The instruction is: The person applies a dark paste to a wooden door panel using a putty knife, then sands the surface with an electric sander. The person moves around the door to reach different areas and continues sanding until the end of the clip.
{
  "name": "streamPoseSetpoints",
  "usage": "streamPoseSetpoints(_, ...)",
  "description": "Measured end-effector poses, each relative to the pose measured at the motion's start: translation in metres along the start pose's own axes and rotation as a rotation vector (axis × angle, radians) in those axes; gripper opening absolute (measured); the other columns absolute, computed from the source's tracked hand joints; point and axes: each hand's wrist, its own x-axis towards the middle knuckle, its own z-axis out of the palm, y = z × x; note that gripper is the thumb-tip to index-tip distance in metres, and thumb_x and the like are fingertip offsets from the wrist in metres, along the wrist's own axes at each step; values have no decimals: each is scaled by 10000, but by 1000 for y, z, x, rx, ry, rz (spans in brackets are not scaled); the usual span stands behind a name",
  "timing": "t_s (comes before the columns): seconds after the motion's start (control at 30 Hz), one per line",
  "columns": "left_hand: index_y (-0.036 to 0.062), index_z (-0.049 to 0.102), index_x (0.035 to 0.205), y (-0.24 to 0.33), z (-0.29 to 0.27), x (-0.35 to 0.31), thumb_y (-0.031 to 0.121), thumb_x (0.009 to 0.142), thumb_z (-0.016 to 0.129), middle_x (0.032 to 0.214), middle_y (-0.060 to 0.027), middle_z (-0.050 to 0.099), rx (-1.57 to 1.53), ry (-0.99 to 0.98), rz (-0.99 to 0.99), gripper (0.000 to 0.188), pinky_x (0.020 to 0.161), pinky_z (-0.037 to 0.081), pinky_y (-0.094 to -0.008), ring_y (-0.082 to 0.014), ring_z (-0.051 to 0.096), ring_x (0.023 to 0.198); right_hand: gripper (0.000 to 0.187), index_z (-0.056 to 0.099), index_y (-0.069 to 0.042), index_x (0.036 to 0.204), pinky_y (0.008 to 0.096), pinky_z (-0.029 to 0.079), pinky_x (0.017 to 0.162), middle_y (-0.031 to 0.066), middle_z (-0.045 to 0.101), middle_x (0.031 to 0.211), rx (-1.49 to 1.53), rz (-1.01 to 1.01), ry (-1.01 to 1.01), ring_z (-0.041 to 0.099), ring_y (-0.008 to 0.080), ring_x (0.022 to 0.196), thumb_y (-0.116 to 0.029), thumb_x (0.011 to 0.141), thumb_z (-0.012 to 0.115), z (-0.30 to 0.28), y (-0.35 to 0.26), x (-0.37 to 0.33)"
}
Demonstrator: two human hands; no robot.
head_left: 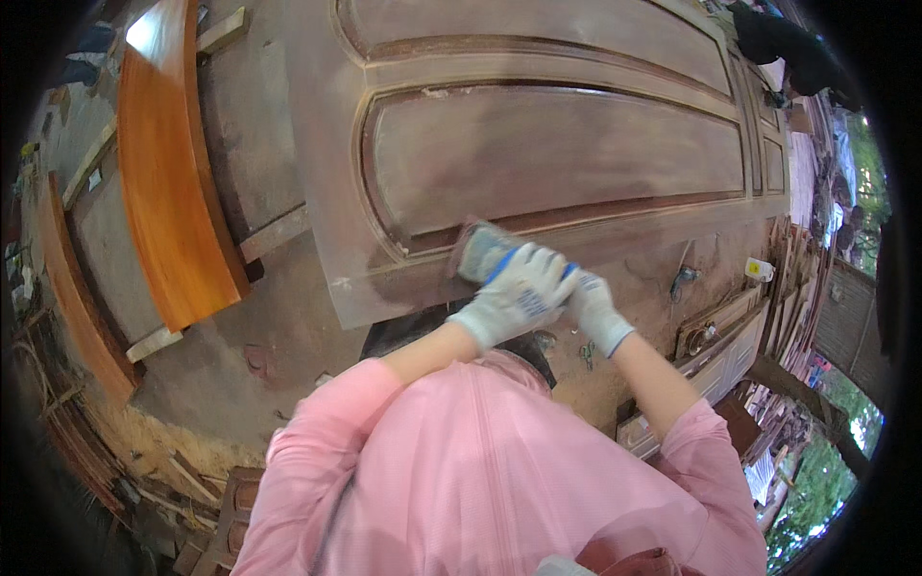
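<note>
A large brown panelled wooden door (557,149) lies in front of me, its surface dusty and pale in patches. Both of my hands wear white work gloves with blue markings. My left hand (514,293) is wrapped over a sander (487,252), which rests on the door's near edge by the panel's lower left corner. My right hand (597,312) is closed on the rear end of the same tool, close against the left. Motion blurs the sander, and the gloves cover most of its body.
To the left, a glossy orange-brown board (173,173) lies across wooden battens (274,233), with a narrower curved board (82,298) beyond it. A white container (759,270) and timber pieces (725,322) are on the right. A person in dark clothing (792,48) is at the far right.
</note>
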Motion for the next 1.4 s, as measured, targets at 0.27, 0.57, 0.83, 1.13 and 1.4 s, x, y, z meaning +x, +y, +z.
streamPoseSetpoints(0.27, 65, 633, 1342, -10, -42, -57, 299, 773, 808, 1278, -137, 658, 59, -35, -127, 640, 1043, 510, -497, -347, 640, 1201, 279, 731, -132, 1173, 440, 622, 857, 125, 778, 1153, 138, -176, 32, 765, 302, 1049, -277, 953, 640, -31, -67, 19)
streamPoseSetpoints(0.57, 60, 649, 1356, -24, -124, -166, 386, 701, 903, 1308, -140, 673, 275, -163, -408, 775, 1031, 546, -474, -333, 673, 1206, 290, 667, -35, 1231, 431, 617, 743, 161, 752, 1052, 184, -554, 249, 776, 306, 927, -158, 986, 572, -35, -190, 30)
streamPoseSetpoints(0.83, 83, 651, 1313, 5, -21, -7, 419, 787, 828, 1292, -125, 676, 137, -77, -239, 649, 1047, 538, -460, -322, 676, 1202, 272, 710, -80, 1101, 451, 622, 803, 161, 773, 1037, 162, -313, 181, 771, 333, 968, -179, 847, 697, -39, -4, 27)
streamPoseSetpoints(1.13, 137, 666, 1185, -16, 53, 182, 418, 760, 821, 1089, -93, 684, 187, -22, -127, 533, 909, 561, -429, -288, 701, 1038, 312, 741, -141, 1069, 473, 611, 820, 130, 791, 1069, 46, -93, 327, 761, 356, 990, -364, 856, 788, -95, 173, 76)
streamPoseSetpoints(1.4, 142, 690, 1300, -51, -14, 88, 394, 747, 857, 1259, -92, 722, 249, 131, -351, 630, 982, 565, -453, -300, 710, 1147, 272, 712, -82, 1093, 486, 621, 754, 181, 785, 996, 103, -418, 376, 780, 348, 907, -299, 954, 626, -113, 56, 121)
